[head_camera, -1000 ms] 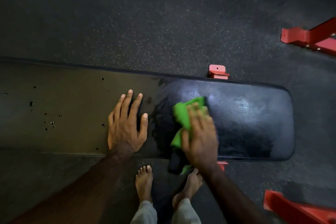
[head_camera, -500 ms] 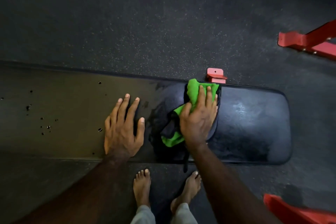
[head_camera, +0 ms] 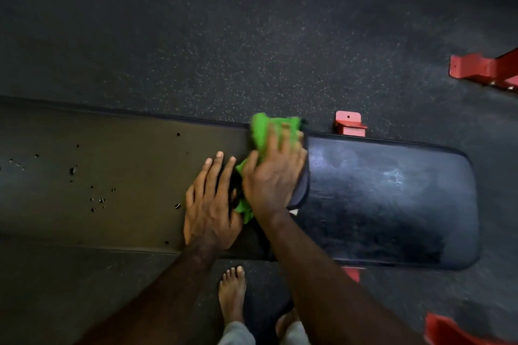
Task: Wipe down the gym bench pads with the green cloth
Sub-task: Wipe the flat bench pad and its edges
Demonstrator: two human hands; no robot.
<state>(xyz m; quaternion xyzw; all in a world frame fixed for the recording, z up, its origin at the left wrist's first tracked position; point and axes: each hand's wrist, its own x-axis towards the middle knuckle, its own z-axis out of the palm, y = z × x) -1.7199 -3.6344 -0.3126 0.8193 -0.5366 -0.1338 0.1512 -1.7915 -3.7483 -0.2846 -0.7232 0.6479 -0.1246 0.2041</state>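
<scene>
Green microfibre cloth [head_camera: 263, 131] lies bunched under the right hand [head_camera: 273, 173], whose fingers spread flat over it and press it onto the bench pad [head_camera: 392, 199] near the pad's far edge; the fingertips are smeared by motion blur, so how far they curl into the fabric cannot be told. A dark underside or second layer of the cloth shows as a curved flap just right of that hand. More green fabric pokes out between the two hands, down to the right wrist.

Just beside it, the left hand [head_camera: 210, 207] rests palm down on the pad with fingers straight and relaxed, holding nothing, its thumb side touching the cloth's edge.

Left of the hands the black vinyl looks dull and brownish, with small holes [head_camera: 98, 199] scattered in the cover; right of them it is darker and glossy with pale streaks.

Bare feet [head_camera: 232, 294] stand on the speckled rubber floor [head_camera: 224, 36] at the pad's near side. Red steel frame parts show beyond the pad [head_camera: 349, 124], at the upper right [head_camera: 476, 70] and at the lower right corner [head_camera: 448, 330].
</scene>
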